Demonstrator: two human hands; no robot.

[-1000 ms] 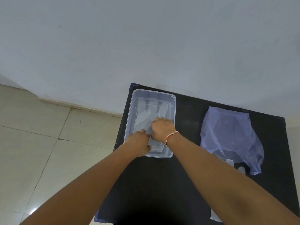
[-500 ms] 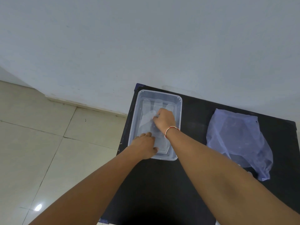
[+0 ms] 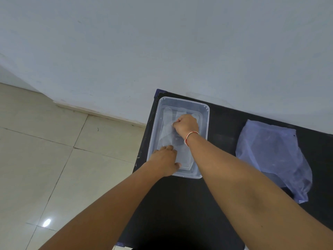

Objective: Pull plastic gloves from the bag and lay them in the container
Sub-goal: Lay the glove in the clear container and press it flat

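- Nearest to us, our left hand [image 3: 164, 160] rests over the near left corner of the clear container [image 3: 205, 121], fingers spread flat and pressing the cuff end of the plastic glove [image 3: 166, 134] against the floor of the box; it has stayed there over the last second as an anchor.
- Further in, our right hand [image 3: 186, 123], with a red-and-white thread on the wrist, has slid from the near half of the container toward its far end; its fingers are curled down onto the glove, though we cannot tell whether they pinch the film or only press it.
- We judge that sweep to be smoothing: the glove now lies lengthwise in the container, its fingers reaching toward the far wall; this glove looks all but laid.
- Off to the right on the black table [image 3: 180, 204], well apart from the container, the bluish plastic bag [image 3: 270, 156] lies slack and untouched; the next glove must come from there.
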